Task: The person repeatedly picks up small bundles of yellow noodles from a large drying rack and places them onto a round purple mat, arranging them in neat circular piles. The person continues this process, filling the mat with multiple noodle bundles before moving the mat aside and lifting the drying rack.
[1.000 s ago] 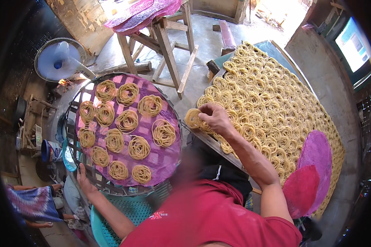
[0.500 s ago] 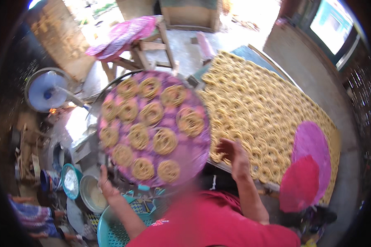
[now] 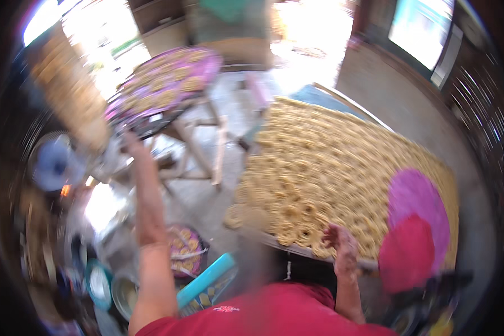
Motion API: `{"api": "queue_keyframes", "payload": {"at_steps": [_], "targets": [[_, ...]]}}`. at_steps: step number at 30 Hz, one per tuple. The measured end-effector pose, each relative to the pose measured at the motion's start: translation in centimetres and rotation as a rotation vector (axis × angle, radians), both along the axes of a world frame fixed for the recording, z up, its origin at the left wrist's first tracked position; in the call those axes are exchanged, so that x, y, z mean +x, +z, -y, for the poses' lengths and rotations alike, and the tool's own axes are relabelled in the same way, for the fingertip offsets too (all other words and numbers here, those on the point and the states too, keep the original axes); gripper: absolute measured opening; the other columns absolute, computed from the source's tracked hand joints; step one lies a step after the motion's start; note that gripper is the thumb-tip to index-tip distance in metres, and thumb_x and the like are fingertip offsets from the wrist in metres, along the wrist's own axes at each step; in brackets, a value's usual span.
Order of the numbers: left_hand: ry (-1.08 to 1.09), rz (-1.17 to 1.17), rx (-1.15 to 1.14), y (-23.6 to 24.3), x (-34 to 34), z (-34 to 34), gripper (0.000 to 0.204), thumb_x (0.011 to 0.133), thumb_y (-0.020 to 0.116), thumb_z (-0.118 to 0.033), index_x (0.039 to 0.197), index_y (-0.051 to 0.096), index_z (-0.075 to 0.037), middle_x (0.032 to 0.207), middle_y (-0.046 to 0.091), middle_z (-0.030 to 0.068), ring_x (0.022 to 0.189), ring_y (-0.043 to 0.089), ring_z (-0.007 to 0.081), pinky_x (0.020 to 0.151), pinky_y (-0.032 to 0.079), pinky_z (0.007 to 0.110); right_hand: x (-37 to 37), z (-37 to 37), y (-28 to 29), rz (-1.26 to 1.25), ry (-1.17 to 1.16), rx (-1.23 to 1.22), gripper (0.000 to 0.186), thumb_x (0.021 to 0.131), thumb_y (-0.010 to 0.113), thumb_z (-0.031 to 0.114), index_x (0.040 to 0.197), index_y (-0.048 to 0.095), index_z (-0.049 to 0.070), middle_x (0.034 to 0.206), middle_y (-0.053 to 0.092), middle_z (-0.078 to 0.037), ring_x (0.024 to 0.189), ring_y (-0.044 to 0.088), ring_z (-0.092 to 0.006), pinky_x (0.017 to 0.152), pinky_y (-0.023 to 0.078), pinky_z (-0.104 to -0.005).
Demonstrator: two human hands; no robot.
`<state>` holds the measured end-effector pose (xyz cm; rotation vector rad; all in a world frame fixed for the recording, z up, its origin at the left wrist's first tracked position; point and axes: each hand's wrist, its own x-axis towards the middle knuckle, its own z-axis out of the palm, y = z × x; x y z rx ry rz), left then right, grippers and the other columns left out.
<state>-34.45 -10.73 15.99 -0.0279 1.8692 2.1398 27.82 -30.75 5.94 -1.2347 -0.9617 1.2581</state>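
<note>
My left arm is stretched far forward to the left. My left hand, blurred by motion, grips the near rim of a round tray lined with purple-pink sheeting. Noodle nests in rings cover the tray, which is over a wooden stand. My right hand holds nothing; its bent fingers are apart, beside the near edge of a wide board covered with noodle rings.
Magenta and red oval sheets lie at the board's right. Below my left arm are a smaller tray of nests and a turquoise crate. A small flame burns at the left near basins. A bright doorway is at the back.
The tray of noodle nests has moved from in front of me forward and left, over the stand, with my left hand. My right hand has shifted slightly right and nearer.
</note>
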Motion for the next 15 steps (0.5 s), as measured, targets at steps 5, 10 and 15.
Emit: {"api": "queue_keyframes", "payload": {"at_steps": [5, 10, 15], "targets": [[-0.257, -0.070, -0.002, -3.5, -5.5, -10.3, 0.050, 0.105, 0.067, -0.037, 0.132, 0.060, 0.005, 0.125, 0.063, 0.0167, 0.112, 0.061, 0.0269, 0.087, 0.055, 0.036, 6.8, 2.4, -0.9, 0.651, -0.454, 0.052, 0.038, 0.101, 0.074, 0.025, 0.127, 0.071, -0.003, 0.106, 0.077, -0.007, 0.090, 0.071, -0.0135, 0.081, 0.055, -0.0308], [-0.197, -0.025, 0.039, -6.6, -6.9, -14.7, 0.058, 0.105, 0.066, -0.037, 0.139, 0.054, 0.008, 0.136, 0.057, 0.0206, 0.125, 0.055, 0.0305, 0.095, 0.054, 0.037, 15.8, 2.9, -1.9, 1.308, -0.751, 0.003, 0.055, 0.089, 0.083, 0.036, 0.128, 0.069, 0.000, 0.125, 0.071, -0.019, 0.119, 0.065, -0.0371, 0.102, 0.051, -0.0485], [-0.153, 0.006, 0.148, -8.1, -3.0, -10.3, 0.065, 0.106, 0.065, -0.036, 0.147, 0.047, 0.011, 0.146, 0.051, 0.0244, 0.139, 0.049, 0.0340, 0.103, 0.053, 0.038, 20.1, -0.5, -3.8, 1.472, -0.678, -0.241, 0.083, 0.086, 0.079, 0.059, 0.141, 0.063, 0.000, 0.144, 0.063, -0.019, 0.135, 0.056, -0.0380, 0.116, 0.042, -0.0515]]}}
